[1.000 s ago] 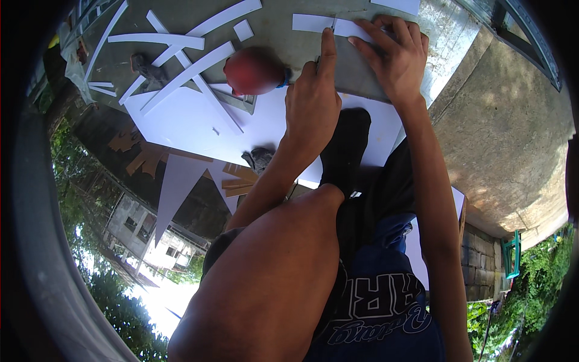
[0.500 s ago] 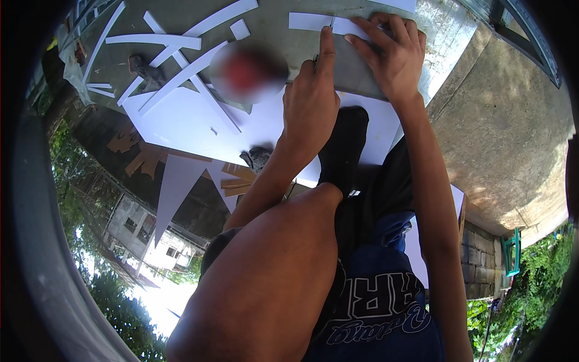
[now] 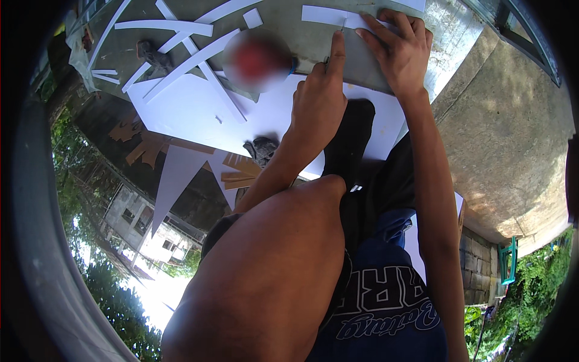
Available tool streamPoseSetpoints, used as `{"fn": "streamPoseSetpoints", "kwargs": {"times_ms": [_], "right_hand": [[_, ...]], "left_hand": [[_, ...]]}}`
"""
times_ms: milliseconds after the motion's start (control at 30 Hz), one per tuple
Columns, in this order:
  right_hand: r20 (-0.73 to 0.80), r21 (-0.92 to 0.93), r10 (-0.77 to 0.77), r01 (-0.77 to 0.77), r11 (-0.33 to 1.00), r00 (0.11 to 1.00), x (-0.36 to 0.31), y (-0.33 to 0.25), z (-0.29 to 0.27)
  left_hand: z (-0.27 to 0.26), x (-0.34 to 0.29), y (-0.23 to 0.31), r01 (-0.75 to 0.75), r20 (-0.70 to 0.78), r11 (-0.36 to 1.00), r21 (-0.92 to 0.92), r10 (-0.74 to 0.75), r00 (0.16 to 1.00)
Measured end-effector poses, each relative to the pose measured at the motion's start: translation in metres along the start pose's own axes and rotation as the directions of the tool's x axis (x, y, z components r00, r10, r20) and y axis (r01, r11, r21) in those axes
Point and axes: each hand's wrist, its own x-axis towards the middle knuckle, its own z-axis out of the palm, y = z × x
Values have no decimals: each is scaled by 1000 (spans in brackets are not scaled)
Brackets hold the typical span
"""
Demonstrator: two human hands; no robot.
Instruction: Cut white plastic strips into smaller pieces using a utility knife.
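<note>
Here, loose white strips (image 3: 181, 26) and a blurred red object (image 3: 253, 59) lie left, a white board (image 3: 193, 117) nearer. The left hand (image 3: 319, 99) encloses a half-hidden thin tool (image 3: 343, 27); the short strip (image 3: 322, 14) lies just beyond, partly under the right hand (image 3: 405, 53), fingers spread.

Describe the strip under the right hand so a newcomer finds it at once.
Find the grey work surface at the top. Toward its right, a white strip runs sideways under the right hand. Unlike the overlapping strips at left, it is touched by a hand.
</note>
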Motion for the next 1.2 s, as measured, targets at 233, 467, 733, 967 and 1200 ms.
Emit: {"fn": "streamPoseSetpoints", "kwargs": {"times_ms": [233, 467, 733, 967, 1200], "right_hand": [[-37, -8, -21, 21, 1000, 999, 0, 1, 4], [6, 31, 49, -49, 998, 999, 3, 2, 1], [-57, 39, 66, -63, 997, 996, -8, 18, -40], [-8, 201, 61, -58, 978, 998, -17, 37, -33], [18, 220, 126, -127, 967, 992, -11, 27, -39]], "left_hand": [[5, -18, 1, 56, 43, 995, 82, -60, 997], [7, -30, -15, -66, -138, 998, 2, 65, 988], [6, -7, 0, -200, -191, 979, 40, 204, 960], [10, 5, 27, -153, -45, 988, -9, 152, 987], [11, 11, 26, -257, -45, 966, 29, 258, 965]]}}
